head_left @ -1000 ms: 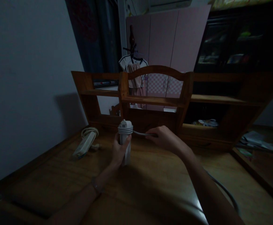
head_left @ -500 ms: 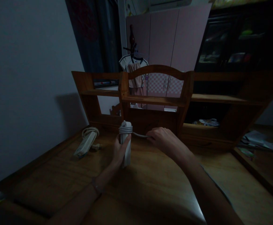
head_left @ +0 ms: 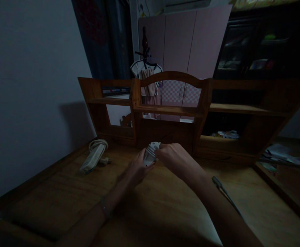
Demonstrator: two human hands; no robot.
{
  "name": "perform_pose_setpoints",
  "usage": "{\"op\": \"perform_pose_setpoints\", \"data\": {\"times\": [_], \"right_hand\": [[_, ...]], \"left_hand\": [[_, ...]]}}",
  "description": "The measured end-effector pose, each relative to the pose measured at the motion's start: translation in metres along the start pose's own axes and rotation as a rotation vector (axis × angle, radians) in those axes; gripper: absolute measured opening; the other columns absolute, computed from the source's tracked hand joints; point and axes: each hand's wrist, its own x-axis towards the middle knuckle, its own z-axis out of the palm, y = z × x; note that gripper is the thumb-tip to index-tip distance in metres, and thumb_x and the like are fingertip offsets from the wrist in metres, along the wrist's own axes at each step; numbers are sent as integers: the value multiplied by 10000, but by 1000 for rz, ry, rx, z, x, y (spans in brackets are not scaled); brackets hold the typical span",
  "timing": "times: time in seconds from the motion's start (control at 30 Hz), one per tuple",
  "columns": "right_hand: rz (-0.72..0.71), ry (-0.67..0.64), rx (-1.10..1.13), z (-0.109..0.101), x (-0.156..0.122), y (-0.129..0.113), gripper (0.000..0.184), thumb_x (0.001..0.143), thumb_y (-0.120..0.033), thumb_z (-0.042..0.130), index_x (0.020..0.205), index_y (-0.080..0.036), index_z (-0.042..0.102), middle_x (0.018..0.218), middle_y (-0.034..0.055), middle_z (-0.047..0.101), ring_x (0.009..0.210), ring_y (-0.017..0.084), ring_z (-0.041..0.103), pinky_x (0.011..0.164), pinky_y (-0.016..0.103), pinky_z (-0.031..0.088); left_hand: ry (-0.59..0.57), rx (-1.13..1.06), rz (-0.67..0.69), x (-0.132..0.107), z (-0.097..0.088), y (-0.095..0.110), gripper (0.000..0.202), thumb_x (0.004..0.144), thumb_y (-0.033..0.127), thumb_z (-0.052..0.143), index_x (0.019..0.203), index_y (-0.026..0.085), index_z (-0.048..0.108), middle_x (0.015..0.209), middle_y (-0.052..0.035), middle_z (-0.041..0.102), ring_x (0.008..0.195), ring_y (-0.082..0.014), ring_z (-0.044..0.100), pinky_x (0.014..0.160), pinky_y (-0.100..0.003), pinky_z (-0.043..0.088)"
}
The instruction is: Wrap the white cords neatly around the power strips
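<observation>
Dim light falls over a wooden desk [head_left: 165, 209] backed by a low wooden shelf [head_left: 169, 109], with a pink wardrobe [head_left: 178, 44] behind; over the middle of the desk a white power strip [head_left: 148, 160] is held tilted, its grey cord [head_left: 151, 150] wound in coils around the upper end; the left hand [head_left: 137, 168] grasps the strip's body from the side, fingers wrapped around it, presumably to steady it and leave the coiled end free; the right hand [head_left: 172, 153] has its fingers curled in close against the coils, seemingly pinching the cord, perhaps to keep the turns tight, though the exact grip is hidden; a grey plug [head_left: 217, 181] lies on the desk beside the right forearm, its cable trailing towards the near edge; well apart on the left, near the wall, rests a second power strip [head_left: 92, 159] with its own cord bundled at the far end, seemingly set aside to leave working room.
</observation>
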Motion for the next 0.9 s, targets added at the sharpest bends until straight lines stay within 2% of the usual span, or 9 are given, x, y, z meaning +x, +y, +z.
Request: {"op": "perform_pose_setpoints", "data": {"times": [0.1,0.23,0.33,0.4,0.53,0.67,0.73,0.8,0.9], "right_hand": [[-4,-15,13,-5,-1,2,135,861,-85,566,787,-149,659,783,47,694,649,166,630,524,282,272],[12,-64,75,-8,-1,0,119,852,-85,581,799,-150,666,789,51,698,693,162,642,551,272,289],[53,-51,187,-7,-2,6,34,838,-172,635,832,-166,668,809,44,698,755,155,641,584,247,313],[87,-51,252,-3,-3,15,87,794,-257,697,833,-183,675,792,30,691,748,151,627,577,236,310],[95,-104,447,10,-5,36,276,672,-415,783,817,-195,701,761,10,672,720,140,598,567,218,326],[-42,-216,779,22,-5,51,374,667,-452,771,923,-184,719,756,-8,652,694,114,571,574,194,366],[-66,-303,919,25,-5,56,434,673,-444,768,1009,-176,710,713,-22,629,633,97,537,542,186,358],[-66,-366,1037,29,-4,60,462,696,-438,754,1066,-166,696,714,-21,633,617,91,529,541,183,367],[-105,-368,1179,39,-2,67,416,749,-422,713,1065,-152,694,885,27,686,766,123,593,675,206,436]], "left_hand": [[-2,73,157,-6,0,7,720,755,463,676,1360,212,377,1307,-127,535,1134,-282,561,895,-371,471],[-17,177,228,-15,-5,22,724,736,592,658,1314,222,427,1190,-122,597,1026,-286,614,790,-359,502],[-44,215,274,-20,-6,31,726,761,598,629,1341,235,386,1137,-109,623,953,-275,640,739,-355,511],[-62,223,343,-23,-6,33,764,766,598,623,1371,231,335,1150,-112,621,968,-277,639,752,-367,518],[-46,257,611,-26,-4,35,728,765,621,610,1281,152,403,1114,-151,632,977,-295,639,770,-398,532],[57,246,857,-33,-4,40,617,743,622,635,1073,122,487,865,-131,662,804,-285,667,681,-391,543],[103,151,842,-39,-2,41,638,710,626,664,1078,145,464,867,-117,662,777,-269,671,659,-376,549],[127,29,755,-46,3,39,708,677,613,702,1149,168,418,978,-127,660,857,-271,673,705,-381,559],[125,-68,565,-52,9,34,870,591,564,788,1257,186,377,1129,-139,624,1002,-295,642,816,-416,549]]}}
